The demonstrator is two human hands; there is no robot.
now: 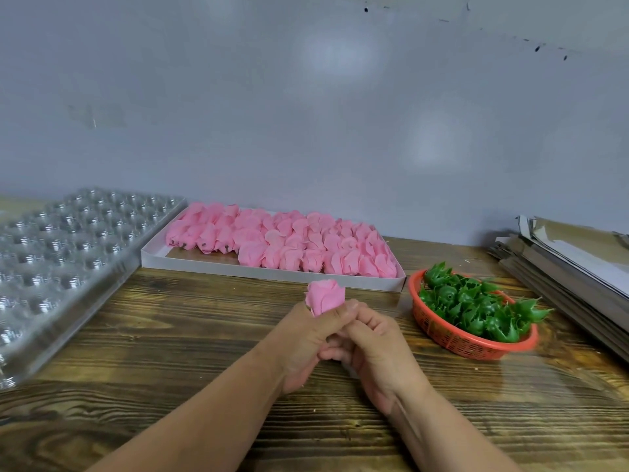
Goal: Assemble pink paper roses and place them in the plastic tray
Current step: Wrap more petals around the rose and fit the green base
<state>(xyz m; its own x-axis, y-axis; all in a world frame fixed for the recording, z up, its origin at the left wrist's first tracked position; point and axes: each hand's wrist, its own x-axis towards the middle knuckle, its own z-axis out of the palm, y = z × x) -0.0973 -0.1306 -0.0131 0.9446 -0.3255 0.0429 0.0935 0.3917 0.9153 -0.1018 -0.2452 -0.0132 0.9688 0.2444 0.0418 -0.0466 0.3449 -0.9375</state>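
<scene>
**Rose in left grip, base end hidden between the hands**

Left hand (306, 338) has its grip curled round a pink rose (325, 297), centre of frame, held above the bench (170, 335). Bloom sticks up out of the fist; long axis roughly upright, tilted slightly away from the camera. Right hand (371, 345) is pressed against the left from the right side, fingers curled in toward the rose's lower end. Can't tell what it pinches, if anything: the base is covered by both hands.

Key relation: the rose's base points down into the gap between the hands, so the right grip is the nearer one to work on it. My read: a green calyx is being seated there, or is about to be.

Supplies: green calyxes (476, 308) in the red basket (469, 345), right of the hands. Box of pink blooms (289, 243) behind.

Destination: clear plastic tray (61, 253), left of frame, on the left hand's side. No roses visible in its cups.
</scene>
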